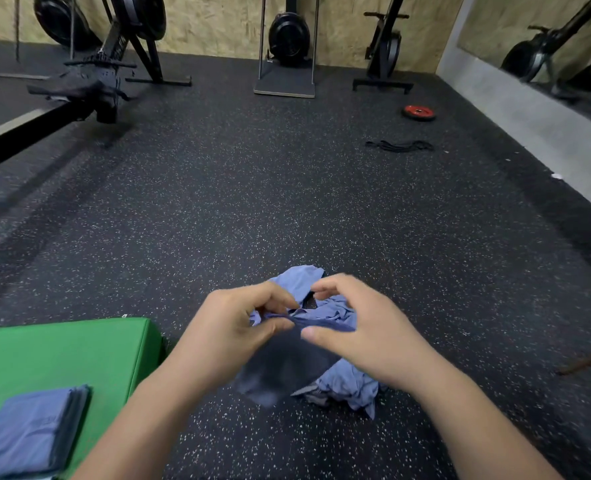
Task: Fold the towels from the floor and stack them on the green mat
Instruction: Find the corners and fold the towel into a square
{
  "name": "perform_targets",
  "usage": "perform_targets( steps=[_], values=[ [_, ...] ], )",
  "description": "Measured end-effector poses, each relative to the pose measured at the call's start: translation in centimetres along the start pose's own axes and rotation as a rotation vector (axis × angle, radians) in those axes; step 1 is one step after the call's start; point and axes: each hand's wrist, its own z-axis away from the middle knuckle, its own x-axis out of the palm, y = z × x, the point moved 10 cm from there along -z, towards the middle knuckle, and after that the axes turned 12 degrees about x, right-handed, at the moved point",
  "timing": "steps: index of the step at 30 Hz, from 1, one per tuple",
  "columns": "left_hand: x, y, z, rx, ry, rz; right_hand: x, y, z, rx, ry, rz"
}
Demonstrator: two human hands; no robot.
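Blue cloth, item one: towel in hand (283,368), held above the speckled rubber floor (287,202). Its upper edge is drawn short between our two hands, and its body hangs dark and blurred beneath them.

Left hand (231,337): fingers curled, thumb and fingertips pinching the towel's edge at its left end.

Right hand (363,334): thumb and forefinger pinching the same edge at its right end, other fingers loosely arched above.

Item two: loose towels (351,384), a crumpled blue heap on the floor directly under and behind our hands, unfolded.

Item three: green mat (62,351), to our left, near the heap but apart from it. On its near part sits a folded stack (27,427) of blue towels, edges squared.

Step in hand, as we judge it: finding the corners and opening the towel for its first fold. To do it well, we walk both pinches outward along the hem until each reaches a true corner. We lift until the cloth hangs free of the heap, shake it flat, then bring corner to corner and match the folded size to the stack.

Risk noted: a fold begun from a bunched mid-edge grip gives a lopsided packet that will not sit square.
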Motion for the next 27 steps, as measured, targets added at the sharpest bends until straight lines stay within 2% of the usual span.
perform_targets(
  steps=[5,13,18,20,22,27],
  values=[
    [1.6,0.6,0.0,-0.016,-0.049,0.067,4.1,-1.1,0.1,-0.031,-0.139,0.04],
    [1.3,-0.8,0.3,-0.117,0.075,0.269,3.1,-1.8,0.2,-0.116,-0.078,-0.031],
    [4.2,-2.1,1.0,-0.144,-0.149,0.388,1.3,-2.8,1.0,-0.197,-0.045,-0.018],
    [5.4,-2.7,1.4,-0.158,-0.19,0.418,0.2,-2.9,1.3,-0.228,-0.024,-0.021],
    [6.2,-3.6,1.6,-0.155,-0.198,0.385,-1.0,-2.8,1.6,-0.253,0.007,-0.025],
    [7.1,-6.6,2.3,-0.141,-0.281,0.108,-4.6,-1.7,1.9,-0.253,0.129,-0.128]
  ],
)
